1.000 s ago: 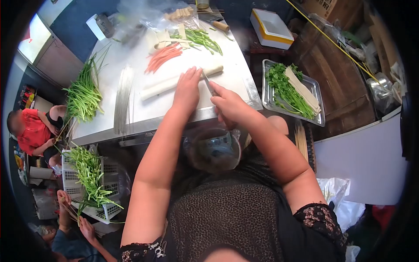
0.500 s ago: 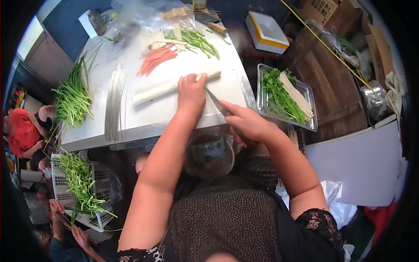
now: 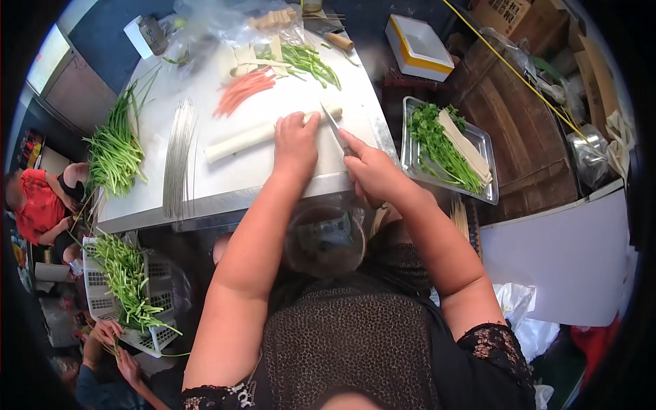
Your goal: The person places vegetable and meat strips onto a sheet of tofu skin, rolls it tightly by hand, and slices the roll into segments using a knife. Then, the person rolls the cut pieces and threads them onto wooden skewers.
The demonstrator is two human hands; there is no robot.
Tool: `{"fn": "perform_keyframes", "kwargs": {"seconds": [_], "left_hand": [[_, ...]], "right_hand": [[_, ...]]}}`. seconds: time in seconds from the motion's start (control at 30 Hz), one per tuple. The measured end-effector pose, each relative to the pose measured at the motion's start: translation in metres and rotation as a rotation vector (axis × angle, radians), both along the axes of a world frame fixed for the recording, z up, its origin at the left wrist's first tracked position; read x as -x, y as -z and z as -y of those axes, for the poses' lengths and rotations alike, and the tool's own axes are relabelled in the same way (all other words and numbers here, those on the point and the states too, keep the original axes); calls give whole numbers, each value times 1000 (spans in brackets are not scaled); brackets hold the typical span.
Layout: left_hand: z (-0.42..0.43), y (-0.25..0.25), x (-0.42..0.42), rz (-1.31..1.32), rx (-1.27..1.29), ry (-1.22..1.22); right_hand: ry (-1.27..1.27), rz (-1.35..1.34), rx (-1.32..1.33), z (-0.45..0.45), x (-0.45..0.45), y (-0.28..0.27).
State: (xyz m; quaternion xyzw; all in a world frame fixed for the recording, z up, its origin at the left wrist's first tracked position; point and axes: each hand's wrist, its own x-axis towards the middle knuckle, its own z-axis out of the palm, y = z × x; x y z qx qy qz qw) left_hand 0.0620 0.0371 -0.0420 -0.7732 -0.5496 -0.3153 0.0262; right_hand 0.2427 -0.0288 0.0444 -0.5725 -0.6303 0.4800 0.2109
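A long pale roll (image 3: 236, 145), apparently a rolled-up sheet of tofu skin, lies slantwise on the white worktop. My left hand (image 3: 295, 145) presses it down near its right end, fingers curled over the top. In my right hand (image 3: 372, 169) is a knife (image 3: 332, 121). Its blade points up and away, its tip at the roll's right end, to the right of my left fingers. Whether the edge has entered the roll I cannot tell. Beyond the roll are pinkish-orange strips (image 3: 244, 92), green stalks (image 3: 311, 65) and pale flat sheets (image 3: 256, 61).
Thin metal skewers (image 3: 179, 157) and garlic chives (image 3: 117, 154) lie on the left. A metal tray (image 3: 486, 147) of leafy herbs stands right. Below left is a white basket (image 3: 99, 297) of cut greens; another person's hands (image 3: 119, 352) work beside it. A wooden-handled tool (image 3: 339, 42) lies at the back.
The knife and my right hand have moved up and slightly left, bringing the blade from beside the roll to its right end. My left hand has stayed on the roll, shifting slightly left.
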Motion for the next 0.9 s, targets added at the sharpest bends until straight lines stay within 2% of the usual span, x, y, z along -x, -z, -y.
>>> {"fn": "perform_keyframes", "kwargs": {"seconds": [0.07, 0.13, 0.33, 0.5, 0.6, 0.67, 0.73, 0.8, 0.9], "left_hand": [[0, 0, -3, 0, -20, -3], [-1, -1, -5, 4, -44, -9], [-3, -1, -5, -65, 27, -28], [0, -7, -2, -74, 156, -9], [0, -15, 7, -189, 83, -138], [15, -32, 31, -97, 112, -152], [15, -31, 61, -141, 108, -199], [19, -34, 81, -39, 198, -247], [21, -27, 91, -13, 184, -226]], "right_hand": [[-3, 3, -37, -1, -1, -1], [-21, 38, 54, -2, 0, -9], [-76, 152, 102, -18, 7, -31], [-104, 145, 100, -29, 9, -24], [-53, 73, 11, -23, 8, -25], [-3, -32, -37, -14, 11, -29], [-9, -112, 8, -8, 19, -26], [-18, -260, 106, 2, 36, -24], [-21, -298, 115, 1, 53, -3]]}}
